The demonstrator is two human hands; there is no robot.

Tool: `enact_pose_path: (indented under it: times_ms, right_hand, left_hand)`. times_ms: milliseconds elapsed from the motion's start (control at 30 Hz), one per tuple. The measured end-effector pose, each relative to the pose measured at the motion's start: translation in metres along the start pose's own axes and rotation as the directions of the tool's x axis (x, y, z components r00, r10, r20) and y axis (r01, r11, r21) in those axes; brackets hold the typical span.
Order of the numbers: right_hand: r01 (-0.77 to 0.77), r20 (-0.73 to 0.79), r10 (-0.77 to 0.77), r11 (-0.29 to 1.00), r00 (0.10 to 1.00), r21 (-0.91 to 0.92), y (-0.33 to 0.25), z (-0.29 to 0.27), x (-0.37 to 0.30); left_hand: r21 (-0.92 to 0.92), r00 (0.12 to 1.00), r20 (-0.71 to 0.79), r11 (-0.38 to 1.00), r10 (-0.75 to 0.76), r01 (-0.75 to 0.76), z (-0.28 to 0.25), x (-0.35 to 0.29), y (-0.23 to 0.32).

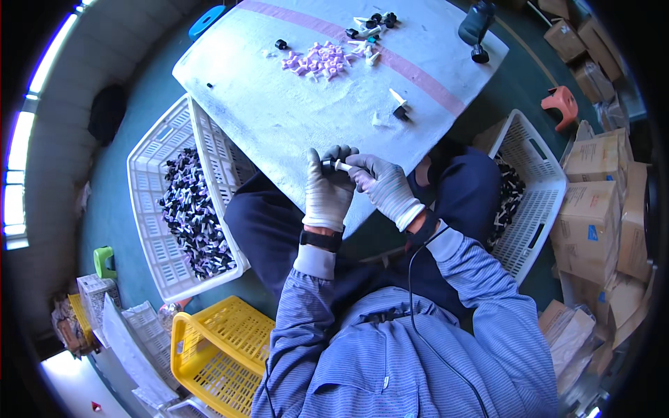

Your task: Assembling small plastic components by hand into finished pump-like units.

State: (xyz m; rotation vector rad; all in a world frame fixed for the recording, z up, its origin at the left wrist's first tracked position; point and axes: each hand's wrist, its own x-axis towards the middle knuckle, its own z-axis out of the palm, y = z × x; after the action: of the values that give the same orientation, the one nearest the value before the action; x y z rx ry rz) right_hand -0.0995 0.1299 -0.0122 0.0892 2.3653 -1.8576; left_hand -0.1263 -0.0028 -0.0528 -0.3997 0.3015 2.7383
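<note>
Left hand (327, 187), right hand (383, 184) seemingly pinch capped piece (341, 165) over table corner (357, 212)

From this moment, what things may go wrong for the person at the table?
The small black-and-white piece, held between the gloved left hand and right hand, might slip. The dark cable lying over the jacket could snag if the right hand reaches out. The loose pink pieces could scatter if the table is bumped.
</note>
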Motion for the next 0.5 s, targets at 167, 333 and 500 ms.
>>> enact_pose_path:
  times_ms: [167, 333, 500]
  right_hand:
    - [-0.018, 0.055, 0.001, 0.95, 0.998, 0.313, -0.003, -0.005, -0.033]
    - [-0.084, 0.07, 0.058, 0.88, 0.996, 0.467, -0.017, -0.021, -0.058]
    - [-0.046, 0.045, 0.026, 0.84, 0.999, 0.54, -0.028, -0.03, -0.081]
  left_hand:
    - [-0.028, 0.999, 0.044, 1.0, 0.003, -0.002, 0.016, -0.026, -0.006]
    - [-0.105, 0.999, -0.035, 0.994, -0.019, 0.015, 0.029, -0.054, 0.001]
    - [-0.118, 0.997, 0.054, 0.991, -0.063, 0.069, 0.043, -0.079, -0.009]
